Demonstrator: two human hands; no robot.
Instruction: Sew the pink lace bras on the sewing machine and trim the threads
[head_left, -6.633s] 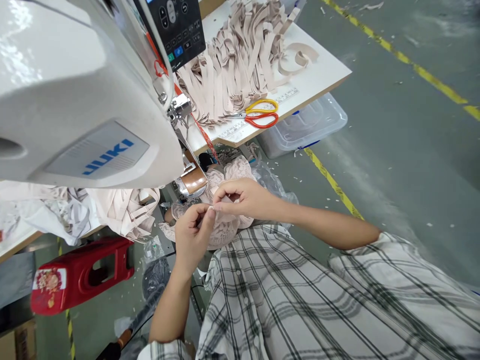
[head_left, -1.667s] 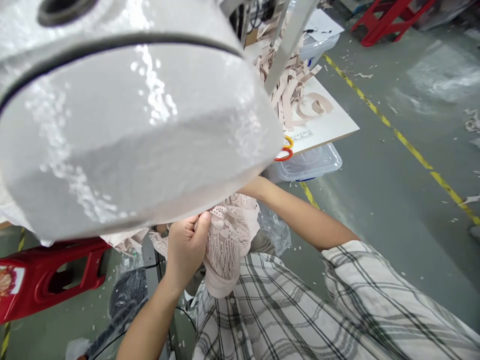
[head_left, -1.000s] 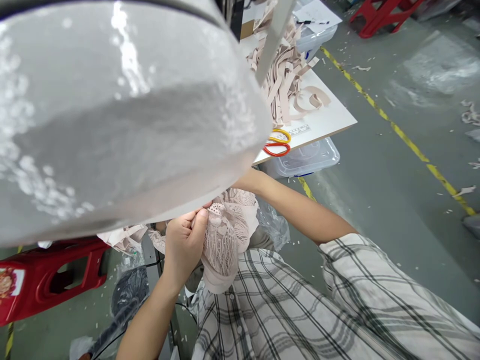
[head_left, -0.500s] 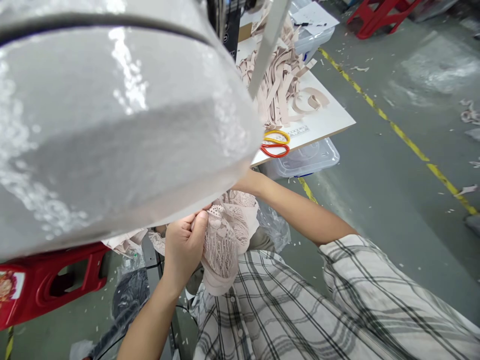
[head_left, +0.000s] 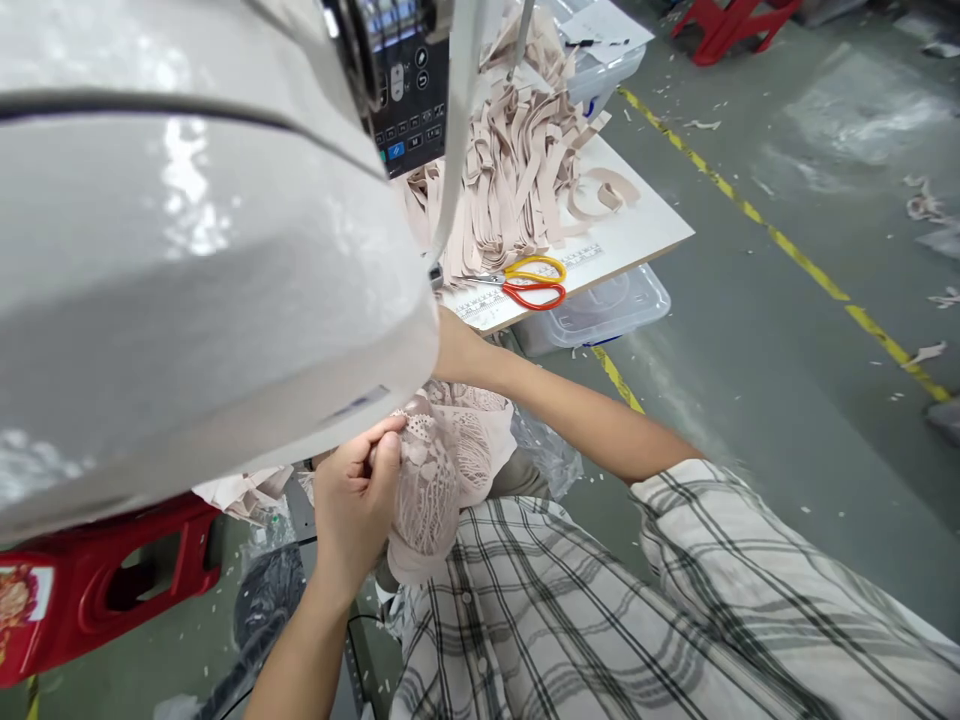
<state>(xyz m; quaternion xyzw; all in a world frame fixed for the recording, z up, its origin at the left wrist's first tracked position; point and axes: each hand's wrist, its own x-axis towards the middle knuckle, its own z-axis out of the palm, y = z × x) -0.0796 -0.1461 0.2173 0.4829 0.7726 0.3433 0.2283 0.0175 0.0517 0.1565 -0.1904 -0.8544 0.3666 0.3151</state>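
Note:
My left hand (head_left: 356, 500) pinches the edge of a pale pink lace garment (head_left: 431, 490) between thumb and fingers. The garment hangs down over my lap, with a smooth band at its lower end. The white sewing machine head (head_left: 225, 300) covers the spot where the lace runs under it. My right hand (head_left: 454, 350) reaches in beneath the right end of the machine head; only its back and the wrist show, and its fingers are hidden.
On the white table (head_left: 652, 225) lie a heap of beige fabric strips (head_left: 517, 170) and scissors (head_left: 536, 283) with yellow and red handles. A control panel (head_left: 412, 90) stands behind the machine. Below are a clear plastic box (head_left: 615, 305) and, at left, a red stool (head_left: 112, 580).
Earlier both hands pinched the lace in front of the machine; since then the right has gone under its head. Lately the view has shifted, uncovering the panel and scissors, and the left hand appears slightly further left.

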